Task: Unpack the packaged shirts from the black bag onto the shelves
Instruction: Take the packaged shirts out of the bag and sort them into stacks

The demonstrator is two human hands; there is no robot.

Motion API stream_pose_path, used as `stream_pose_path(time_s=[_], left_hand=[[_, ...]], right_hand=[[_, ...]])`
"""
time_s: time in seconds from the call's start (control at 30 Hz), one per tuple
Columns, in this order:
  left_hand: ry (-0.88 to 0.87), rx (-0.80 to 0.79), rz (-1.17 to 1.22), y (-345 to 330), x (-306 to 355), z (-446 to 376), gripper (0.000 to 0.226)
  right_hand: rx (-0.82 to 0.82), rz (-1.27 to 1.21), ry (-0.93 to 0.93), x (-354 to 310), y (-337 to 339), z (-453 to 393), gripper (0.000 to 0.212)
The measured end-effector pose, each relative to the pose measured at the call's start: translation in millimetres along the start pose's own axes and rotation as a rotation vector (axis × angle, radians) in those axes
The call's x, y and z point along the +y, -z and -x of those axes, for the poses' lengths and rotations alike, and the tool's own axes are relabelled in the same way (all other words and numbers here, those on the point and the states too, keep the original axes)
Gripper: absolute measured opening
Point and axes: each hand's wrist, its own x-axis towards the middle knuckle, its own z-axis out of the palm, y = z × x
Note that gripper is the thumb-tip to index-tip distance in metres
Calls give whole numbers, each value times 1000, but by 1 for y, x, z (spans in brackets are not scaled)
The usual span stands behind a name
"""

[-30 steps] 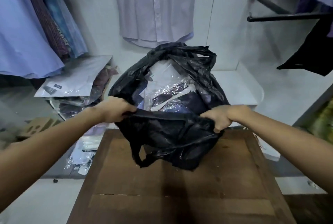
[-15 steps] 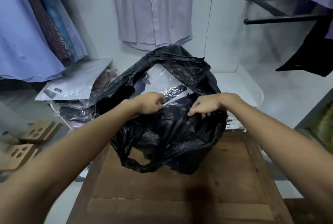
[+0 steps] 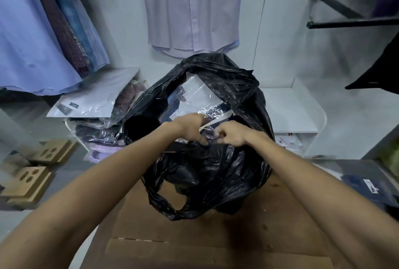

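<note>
A crinkled black plastic bag stands open on a brown wooden table. Inside it lie several shirts in clear plastic packaging, one white and others dark. My left hand and my right hand are side by side at the bag's near rim, fingers curled round the edge of a dark packaged shirt at the top of the pile. The rest of that package is hidden by the hands and the bag.
A white shelf stands behind the bag at the right. At the left lies a pile of packaged shirts. Shirts hang on the wall above. Cardboard inserts sit at the lower left; another dark package lies at the right.
Both hands let go of the bag's front rim, moved inward toward each other and now grip a packaged shirt inside the bag. The bag's front edge has dropped.
</note>
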Motion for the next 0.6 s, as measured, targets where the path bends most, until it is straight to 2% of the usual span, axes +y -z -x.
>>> stream_pose_path(time_s=[0.07,0.13,0.2,0.27,0.3,0.33,0.37,0.43,0.47,0.5,0.53,0.57,0.6], left_hand=[[0,19,112,5,-2,5,53],[-33,55,357,15,-10,9,37],[-78,174,585,31,-22,17,32],[-133,317,684,55,-27,27,33],[-158,348,732,70,-27,31,33],[-189,363,760,86,-25,36,33],[-216,401,727,103,-24,40,33],[-239,581,538,137,-21,50,48],[-214,711,416,150,-23,53,55],[-149,853,362,157,-30,56,59],[-83,970,406,157,-40,59,65],[-16,1034,566,152,-49,64,76],[40,1014,809,144,-55,67,89]], right_hand=[[115,-70,78,-7,15,2,20],[306,-249,134,-17,37,6,17],[469,-494,213,-34,64,16,15],[464,-743,255,-43,88,27,13],[402,-782,253,-42,95,30,28],[333,-723,243,-40,99,34,41],[297,-598,225,-35,99,34,43],[341,-537,196,-26,95,29,19],[395,-619,202,-25,93,28,13],[447,-701,202,-25,93,26,16],[499,-776,205,-26,94,27,16],[539,-845,204,-27,98,28,12],[552,-923,208,-30,103,30,7]])
